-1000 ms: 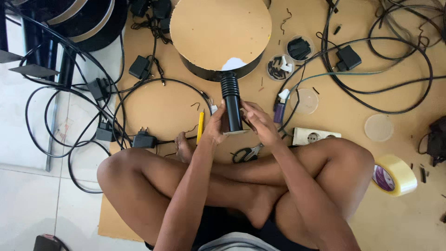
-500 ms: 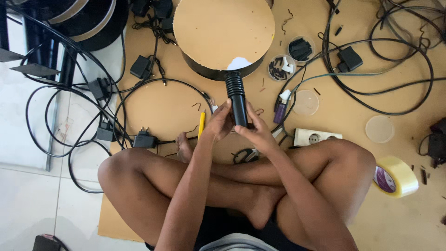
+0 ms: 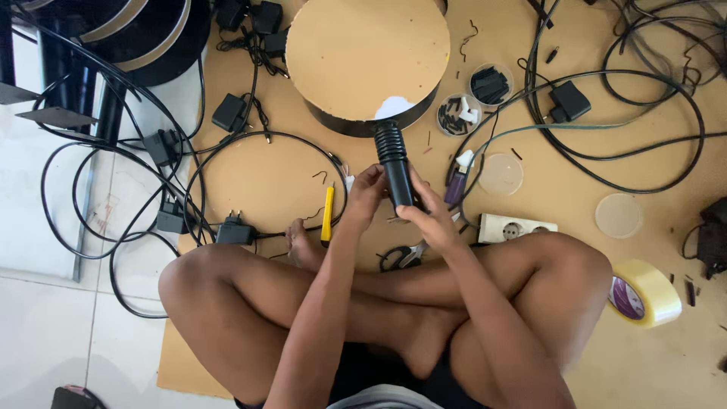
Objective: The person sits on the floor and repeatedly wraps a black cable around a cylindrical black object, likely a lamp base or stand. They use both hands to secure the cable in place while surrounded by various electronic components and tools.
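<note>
You hold a black tube upright over the cardboard, just below the round drum and nearly touching its rim. The tube has a ribbed upper end and a smooth lower shaft; it looks like rigid plastic, light, and stiff enough not to flex under finger pressure. The smooth shaft may be slippery; the ribs would give better purchase, so take it there if it twists. It does not look fragile. Your left hand is curled about the lower shaft from the left, fingers closed on it, thumb toward you. Your right hand closes on the bottom of the same shaft from the right, fingertips pressed in; what it does at the very end of the tube is hidden by the fingers. Both grips are narrow, no wider than the tube itself. Below the drum and left of the tube lies a yellow tool, untouched. Right of the tube, a purple bottle lies flat, near your right hand but apart from it. Scissors sit under your right wrist, and a socket strip lies further right. Two small dishes of parts stand just right of the drum. A tape roll rests well off to the lower right.
</note>
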